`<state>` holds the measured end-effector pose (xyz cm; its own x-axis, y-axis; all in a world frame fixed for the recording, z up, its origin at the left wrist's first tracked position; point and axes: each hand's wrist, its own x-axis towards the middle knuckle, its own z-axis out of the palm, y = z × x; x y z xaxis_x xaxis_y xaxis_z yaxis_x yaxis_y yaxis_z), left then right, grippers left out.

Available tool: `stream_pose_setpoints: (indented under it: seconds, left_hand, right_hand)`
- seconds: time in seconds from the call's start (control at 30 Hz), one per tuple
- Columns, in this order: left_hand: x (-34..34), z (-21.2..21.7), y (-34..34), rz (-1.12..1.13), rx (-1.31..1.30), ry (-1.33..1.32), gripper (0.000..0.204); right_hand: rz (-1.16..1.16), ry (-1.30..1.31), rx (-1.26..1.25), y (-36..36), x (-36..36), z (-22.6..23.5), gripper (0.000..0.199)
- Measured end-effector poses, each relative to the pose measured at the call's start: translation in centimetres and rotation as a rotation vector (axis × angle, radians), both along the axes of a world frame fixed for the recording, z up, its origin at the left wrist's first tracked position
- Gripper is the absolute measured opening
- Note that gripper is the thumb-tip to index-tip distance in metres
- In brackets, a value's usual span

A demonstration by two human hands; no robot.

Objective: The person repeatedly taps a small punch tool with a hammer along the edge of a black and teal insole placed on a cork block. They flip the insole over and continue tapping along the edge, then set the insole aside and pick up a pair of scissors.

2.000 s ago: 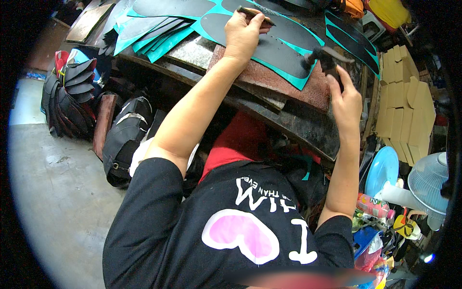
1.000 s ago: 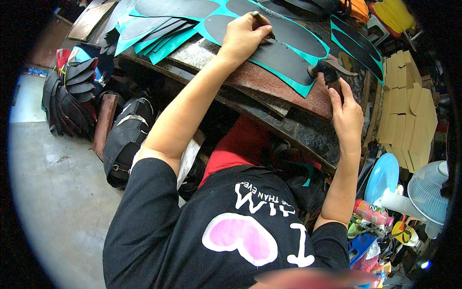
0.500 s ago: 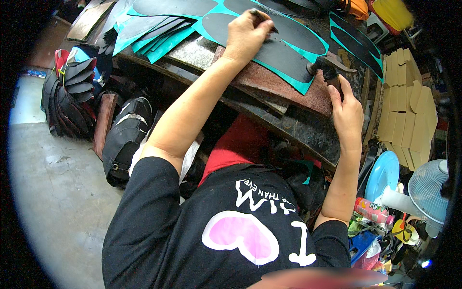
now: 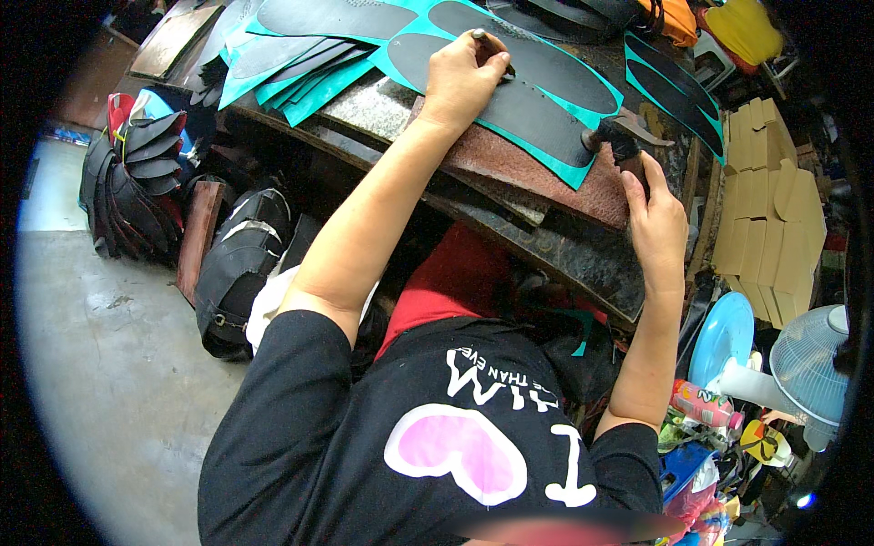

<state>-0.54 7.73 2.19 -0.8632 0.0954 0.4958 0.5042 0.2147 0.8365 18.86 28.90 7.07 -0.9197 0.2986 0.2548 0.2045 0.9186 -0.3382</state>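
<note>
- Evidently partway: small marks (image 4: 539, 92) dot the black-and-teal sheet (image 4: 569, 80) at one o'clock; its near shape (image 4: 543, 132) looks mostly unmarked.
- Left hand (image 4: 458, 84): grip closed around a rod tool (image 4: 482, 39); right hand (image 4: 658, 221): around a hammer (image 4: 621, 136).

Workbench (image 4: 583, 259) before you: dark, worn top. Near your edge: pale speckled slab (image 4: 371, 106), overlapped at right by reddish-brown pad (image 4: 551, 185). Toward your far right: separate teal sheet (image 4: 675, 95) bearing black elongated shapes.
</note>
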Motion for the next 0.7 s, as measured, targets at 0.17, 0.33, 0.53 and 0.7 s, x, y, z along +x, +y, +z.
stream_pose_setpoints:
  seconds: [0.17, 0.33, 0.53, 0.7]
  left_hand:
    - [0.3, 0.1, 0.2, -0.043, -0.019, -0.013, 0.012]
    - [0.6, 0.0, 0.7, -0.139, -0.03, 0.041, 0.013]
    - [0.2, 0.2, 1.0, -0.206, 0.077, -0.049, 0.012]
    - [0.3, -0.2, 1.9, -0.315, 0.079, -0.174, 0.014]
  right_hand:
    - [-0.04, -0.093, -0.035, -0.1, 0.1, 0.6, 0.049]
    - [-0.016, -0.041, -0.044, -0.1, 0.0, 0.1, 0.047]
    - [0.006, -0.048, -0.112, 1.3, -0.5, 0.0, 0.046]
    - [0.02, -0.072, -0.201, 2.2, -1.2, -0.1, 0.048]
